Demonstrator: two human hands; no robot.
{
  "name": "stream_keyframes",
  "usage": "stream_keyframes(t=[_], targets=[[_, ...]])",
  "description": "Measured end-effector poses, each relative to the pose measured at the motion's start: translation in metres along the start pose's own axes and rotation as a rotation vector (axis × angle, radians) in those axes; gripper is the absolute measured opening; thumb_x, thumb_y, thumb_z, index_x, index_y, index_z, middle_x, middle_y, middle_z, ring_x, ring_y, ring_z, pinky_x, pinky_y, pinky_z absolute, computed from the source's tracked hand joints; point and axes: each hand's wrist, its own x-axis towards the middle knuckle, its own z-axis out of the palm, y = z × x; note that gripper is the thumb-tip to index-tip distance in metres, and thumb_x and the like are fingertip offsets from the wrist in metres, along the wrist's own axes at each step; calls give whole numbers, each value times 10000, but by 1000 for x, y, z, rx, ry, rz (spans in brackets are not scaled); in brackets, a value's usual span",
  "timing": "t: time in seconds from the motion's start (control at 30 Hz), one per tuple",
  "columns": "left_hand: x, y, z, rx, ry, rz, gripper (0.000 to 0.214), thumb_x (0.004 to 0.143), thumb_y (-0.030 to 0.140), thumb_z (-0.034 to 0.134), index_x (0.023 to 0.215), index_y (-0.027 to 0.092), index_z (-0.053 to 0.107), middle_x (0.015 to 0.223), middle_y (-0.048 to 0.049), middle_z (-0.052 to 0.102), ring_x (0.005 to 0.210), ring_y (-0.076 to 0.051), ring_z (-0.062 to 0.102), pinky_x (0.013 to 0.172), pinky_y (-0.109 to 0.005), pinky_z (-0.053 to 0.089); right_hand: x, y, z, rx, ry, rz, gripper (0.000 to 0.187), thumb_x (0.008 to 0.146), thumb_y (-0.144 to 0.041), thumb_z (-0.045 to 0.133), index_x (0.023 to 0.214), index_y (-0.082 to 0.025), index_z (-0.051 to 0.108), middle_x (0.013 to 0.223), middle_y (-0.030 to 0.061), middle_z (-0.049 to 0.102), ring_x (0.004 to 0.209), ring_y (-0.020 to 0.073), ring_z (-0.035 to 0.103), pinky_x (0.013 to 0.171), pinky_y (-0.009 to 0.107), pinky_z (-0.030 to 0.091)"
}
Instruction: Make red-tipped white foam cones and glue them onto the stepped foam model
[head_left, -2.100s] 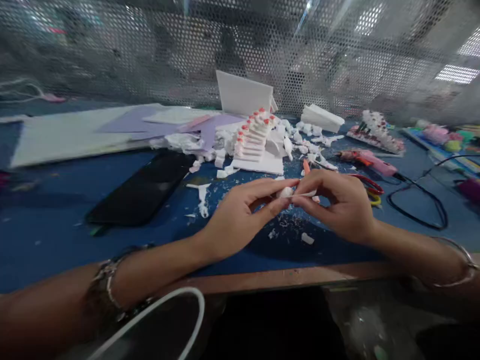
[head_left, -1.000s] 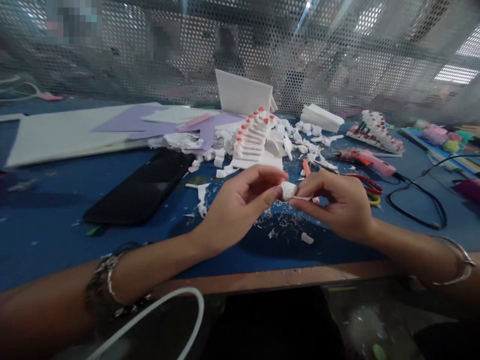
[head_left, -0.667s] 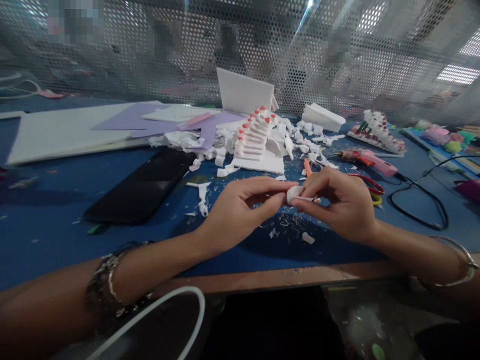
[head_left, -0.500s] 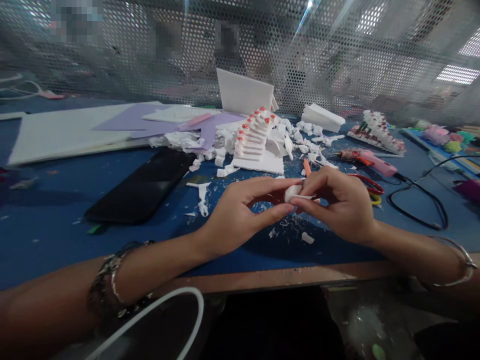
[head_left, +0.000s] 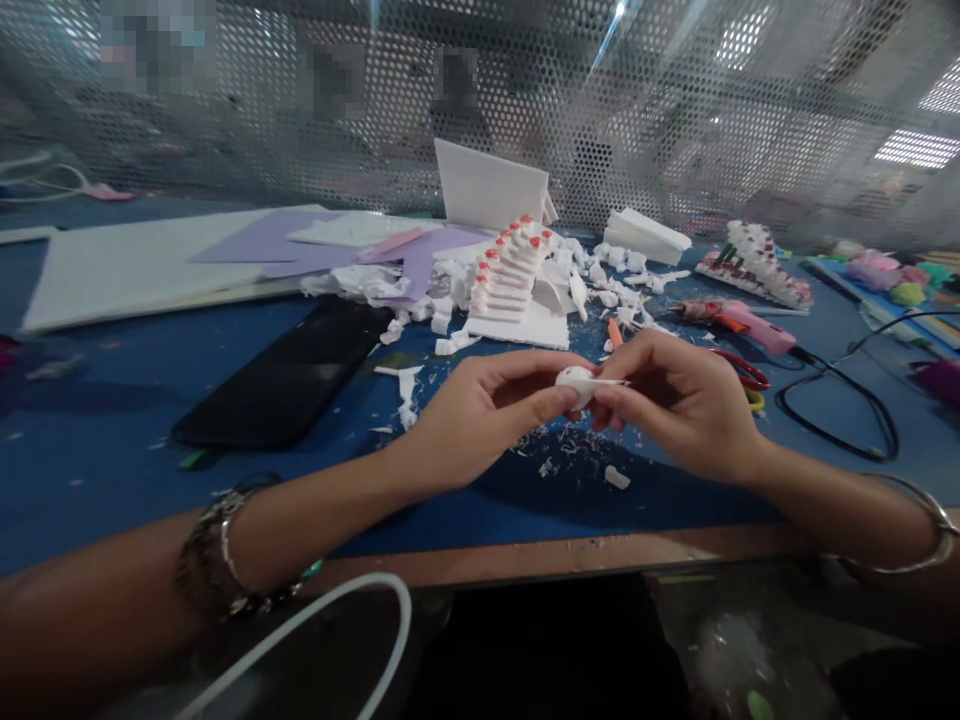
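1. risk, deformation: the small white piece point(head_left: 574, 378) is held between the left hand point(head_left: 469, 420) and the right hand point(head_left: 694, 410); it looks light and soft, so uneven pressure could dent it.
2. risk, loosening: a thin pointed end point(head_left: 616, 382) extends rightward; a slack hold there could let the piece twist.
3. risk, loss: a slip could drop it among the white shavings point(head_left: 581, 440) on the blue table point(head_left: 97, 500), where it could pass for scrap.
4. risk, snagging: the black cord point(head_left: 895, 437) of the pink glue gun point(head_left: 761, 330) lies looped beyond the right hand; a wide sweep could drag it.
5. left hand: thumb and forefinger curve around a hollow, tips closed on the piece's left side.
6. right hand: thumb and forefinger pinch near the pointed end; contact by the lower fingers cannot be told.
7. location: the piece is held above the table, nearer than the white stair model point(head_left: 506, 290) and apart from it.
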Motion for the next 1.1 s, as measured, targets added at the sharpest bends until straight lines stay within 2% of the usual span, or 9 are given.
stream_keyframes(t=[0.1,0.2,0.33,0.5,0.63,0.73,0.83,0.97,1.1], targets=[[1,0,-1,-8,-28,4,172,766,265,602,905,190,672,827,-12,696,714,-143,632,658,-234,511,-1,-1,0,23,14,8,113,797,-215,577,762,-158,485,711,-8,585,592,59,579,530,176,500],[2,-5,-4,6,-50,63,164,770,262,603,909,218,677,884,-20,665,816,-147,607,738,-250,496,0,-1,1,16,32,0,128,792,-226,583,750,-163,479,707,-16,546,595,53,558,548,182,496],[4,-11,-6,30,-14,158,151,751,268,627,887,256,692,964,-28,586,915,-152,546,785,-264,473,2,2,2,0,56,-33,126,787,-203,586,735,-163,478,738,-8,527,618,50,540,569,187,491],[3,-9,-4,61,-33,110,197,792,268,587,969,254,672,968,-29,617,914,-148,558,796,-255,475,4,7,1,-33,77,-92,121,777,-179,593,719,-163,489,784,7,560,706,63,551,626,190,495],[1,-8,0,54,72,57,329,776,287,611,1098,222,602,961,-31,649,865,-140,597,775,-241,498,4,8,2,-24,82,-44,142,771,-206,605,713,-164,482,748,0,560,648,59,549,603,194,504],[0,-7,1,35,101,47,286,764,289,626,1026,173,627,909,-37,674,813,-135,620,751,-224,509,5,8,3,-39,91,-41,170,737,-216,648,703,-161,490,738,-4,562,636,58,548,592,190,501],[-1,-6,2,69,91,49,220,776,279,610,957,164,656,924,-42,682,850,-146,621,768,-225,508,6,9,4,-71,103,-61,187,722,-233,665,682,-157,498,687,-12,554,618,59,543,590,192,491],[-1,-9,0,135,89,84,258,774,286,604,1009,195,658,1071,-63,612,981,-178,570,754,-231,512,6,9,4,-98,108,-63,227,715,-288,670,653,-161,492,617,-25,537,583,61,529,564,193,481],[-1,-10,-1,180,52,107,271,775,320,597,1015,210,662,1013,-58,632,926,-170,580,723,-227,504,5,10,3,-102,98,-56,230,697,-302,685,660,-156,511,626,-26,556,560,48,521,540,169,469]])
